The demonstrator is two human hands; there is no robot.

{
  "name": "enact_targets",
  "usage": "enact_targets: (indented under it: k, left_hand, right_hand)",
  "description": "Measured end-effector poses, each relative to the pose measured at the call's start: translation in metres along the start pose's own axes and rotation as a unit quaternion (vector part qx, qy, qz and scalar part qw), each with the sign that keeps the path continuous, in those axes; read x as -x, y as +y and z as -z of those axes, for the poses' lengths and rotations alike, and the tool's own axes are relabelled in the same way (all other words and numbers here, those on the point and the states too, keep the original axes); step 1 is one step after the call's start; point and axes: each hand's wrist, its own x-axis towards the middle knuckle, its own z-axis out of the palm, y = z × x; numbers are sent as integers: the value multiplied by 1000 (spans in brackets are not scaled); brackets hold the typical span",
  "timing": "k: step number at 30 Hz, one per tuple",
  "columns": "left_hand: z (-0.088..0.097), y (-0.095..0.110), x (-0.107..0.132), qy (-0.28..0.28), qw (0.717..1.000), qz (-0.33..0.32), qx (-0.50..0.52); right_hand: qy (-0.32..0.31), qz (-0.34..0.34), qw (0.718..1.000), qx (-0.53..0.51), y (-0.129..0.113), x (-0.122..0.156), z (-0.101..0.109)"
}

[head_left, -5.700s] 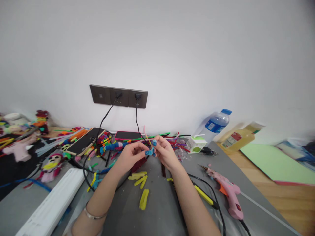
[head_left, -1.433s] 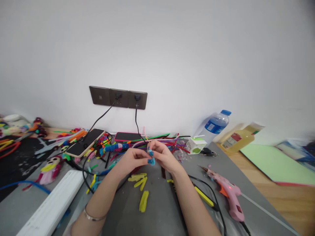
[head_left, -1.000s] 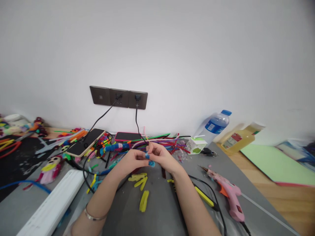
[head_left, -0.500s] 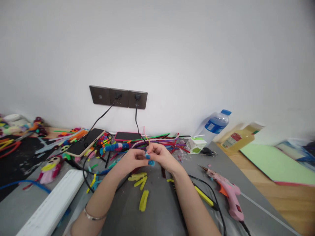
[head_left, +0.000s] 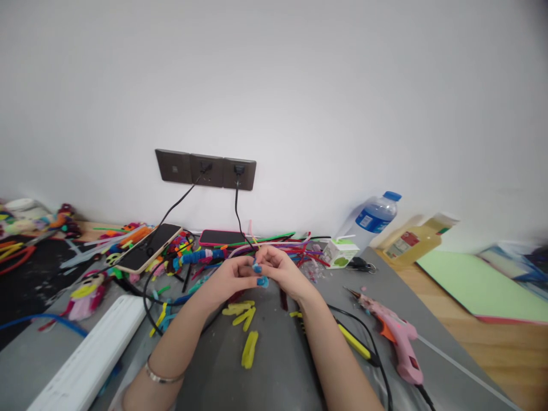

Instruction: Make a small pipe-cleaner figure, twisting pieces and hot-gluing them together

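Observation:
My left hand (head_left: 233, 278) and my right hand (head_left: 278, 271) meet above the middle of the grey table, fingertips nearly touching. Both are closed in a pinch around a small light-blue piece (head_left: 265, 282); it looks like bent pipe cleaner, though fingers cover most of it. Just below the hands lie several short folded yellow pipe cleaners (head_left: 245, 315), with one thicker yellow bundle (head_left: 249, 349) nearer to me. Behind the hands, long pipe cleaners (head_left: 274, 242) in pink, purple, green and red are heaped along the wall.
A pink hot glue gun (head_left: 400, 342) and a yellow utility knife (head_left: 354, 341) lie to the right. Left are a white power strip (head_left: 92, 354), a phone (head_left: 150, 248) and a pipe-cleaner doll (head_left: 85, 294). A water bottle (head_left: 374, 217) and small box (head_left: 340, 252) stand near the wall.
Almost nothing differs. The right fingers have shifted slightly upward, and both hands keep their pinch on the light-blue piece.

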Motion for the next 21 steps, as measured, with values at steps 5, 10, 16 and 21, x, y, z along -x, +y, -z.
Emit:
enact_targets:
  k: [5,10,16,21]
  left_hand:
    - [0,2,0,12,1000,-3,-4]
    - [-5,10,4,15,1000,1,-21]
    - [-6,13,5,23,999,-11,-31]
    - [-1,6,3,46,997,-35,-50]
  right_hand:
    - [-34,-11,999,2,2,1,1]
    - [-52,-14,998,-21,2,1,-1]
    - [-46,-11,999,-3,2,1,-1]
    - [-8,-2,1000,8,6,-1,1]
